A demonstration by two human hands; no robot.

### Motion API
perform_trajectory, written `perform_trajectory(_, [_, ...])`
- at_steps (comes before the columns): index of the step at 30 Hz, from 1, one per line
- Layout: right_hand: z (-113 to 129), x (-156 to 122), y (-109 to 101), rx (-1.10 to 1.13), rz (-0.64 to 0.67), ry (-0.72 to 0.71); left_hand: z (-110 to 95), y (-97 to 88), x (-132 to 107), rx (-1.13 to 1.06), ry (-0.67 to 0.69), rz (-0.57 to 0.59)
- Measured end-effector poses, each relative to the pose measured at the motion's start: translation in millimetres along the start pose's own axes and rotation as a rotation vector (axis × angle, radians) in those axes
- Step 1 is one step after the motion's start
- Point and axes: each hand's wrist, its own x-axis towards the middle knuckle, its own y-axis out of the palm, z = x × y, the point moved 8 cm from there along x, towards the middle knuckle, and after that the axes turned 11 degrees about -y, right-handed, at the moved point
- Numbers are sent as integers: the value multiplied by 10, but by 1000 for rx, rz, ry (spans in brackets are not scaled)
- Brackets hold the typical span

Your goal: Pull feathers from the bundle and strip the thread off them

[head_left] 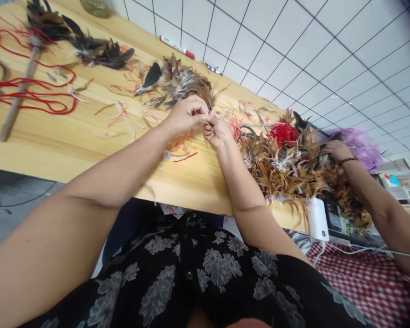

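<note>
Over the wooden table (71,141), my left hand (186,114) and my right hand (217,132) meet with fingers pinched together. Between them they hold a small bunch of brown feathers (207,98) by its base; the feather tips fan up and away from the left hand. A loose heap of brown and black feathers (177,82) lies just behind the hands. Red thread scraps (182,157) lie on the table under my wrists.
A big pile of brown feathers (283,168) with a red tuft (283,132) lies to the right, where another person's hand (335,149) rests. Red cord (30,98), a stick (18,98) and black feather bundles (99,50) lie at left. A marker (176,47) lies near the table's far edge.
</note>
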Motion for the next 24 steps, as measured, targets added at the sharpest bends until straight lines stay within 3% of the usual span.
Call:
perform_trajectory(7, [6, -104, 114, 72, 154, 83, 34, 30, -47, -293, -122, 22])
perform_trajectory(14, [-44, -139, 141, 91, 143, 125, 163, -1, 6, -358, -196, -8])
perform_trajectory(20, [-35, -100, 127, 14, 170, 78, 171, -2, 25, -413, -129, 53])
perform_trajectory(24, [-48, -63, 85, -20, 142, 62, 191, 29, 36, -455, -158, 94])
